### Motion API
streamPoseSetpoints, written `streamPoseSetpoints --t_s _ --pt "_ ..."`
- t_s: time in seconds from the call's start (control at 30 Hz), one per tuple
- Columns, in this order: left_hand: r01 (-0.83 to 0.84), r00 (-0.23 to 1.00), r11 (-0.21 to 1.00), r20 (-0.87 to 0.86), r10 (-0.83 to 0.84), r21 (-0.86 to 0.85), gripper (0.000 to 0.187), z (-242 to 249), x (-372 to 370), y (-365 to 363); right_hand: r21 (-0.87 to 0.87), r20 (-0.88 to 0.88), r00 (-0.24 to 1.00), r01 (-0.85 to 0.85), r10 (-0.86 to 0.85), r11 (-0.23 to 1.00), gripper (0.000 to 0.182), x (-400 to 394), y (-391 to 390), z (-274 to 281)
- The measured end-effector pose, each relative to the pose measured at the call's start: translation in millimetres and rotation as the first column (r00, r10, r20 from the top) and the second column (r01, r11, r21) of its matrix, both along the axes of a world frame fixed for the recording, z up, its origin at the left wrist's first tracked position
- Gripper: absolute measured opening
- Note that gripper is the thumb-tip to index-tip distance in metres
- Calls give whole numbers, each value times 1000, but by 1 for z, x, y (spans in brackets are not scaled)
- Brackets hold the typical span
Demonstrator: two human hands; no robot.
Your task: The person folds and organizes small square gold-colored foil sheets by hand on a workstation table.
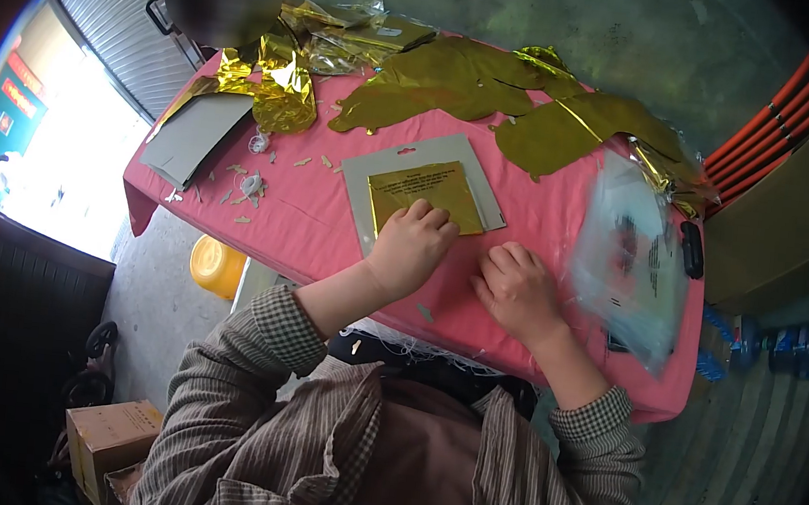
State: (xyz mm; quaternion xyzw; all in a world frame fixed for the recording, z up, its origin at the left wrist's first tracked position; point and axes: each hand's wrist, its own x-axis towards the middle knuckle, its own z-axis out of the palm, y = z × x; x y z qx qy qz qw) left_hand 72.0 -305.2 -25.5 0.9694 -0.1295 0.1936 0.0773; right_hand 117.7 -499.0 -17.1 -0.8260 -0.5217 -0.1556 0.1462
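Observation:
On the pink cloth lies a grey card [362, 173] with a hang hole at its top edge. A folded gold foil piece [420, 188] with small printed text rests on the card. My left hand [412, 244] is over the lower part of the foil, fingers curled; whether something is pinched under them is hidden. To the right of the card, my right hand [518, 288] rests near the cloth with bent fingers, and their tips are partly hidden. Clear plastic bags [622, 264] lie to the right of my right hand.
Flat gold foil shapes [440, 81] spread along the far edge of the pink table [301, 213]. Grey cards [200, 135], white string rolls [251, 184] and small scraps are at the left. A black object [691, 249] sits at the right edge; a yellow bucket [217, 266] stands below.

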Motion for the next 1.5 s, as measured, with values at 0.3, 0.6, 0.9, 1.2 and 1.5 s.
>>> streamPoseSetpoints --t_s 0.3,0.6,0.9,1.2,1.5 --pt "-52 998 972 -48 42 -227 40 14 -30 48 88 -159 987 9 5 996 30 3 -4 1" --pt "-65 994 971 -102 43 -230 47 1 -36 52 28 -14 1000 7 -6 1000 36 12 10 4" --pt "-58 993 967 -114 30 -249 45 0 -36 54 -93 1 1000 -6 6 996 39 22 8 5" --pt "-64 991 972 -129 35 -227 43 1 -36 55 -95 22 999 31 -29 995 36 24 8 5" --pt "13 987 971 -155 -51 -238 42 7 -22 55 169 -235 962 -99 138 981 14 10 26 7"
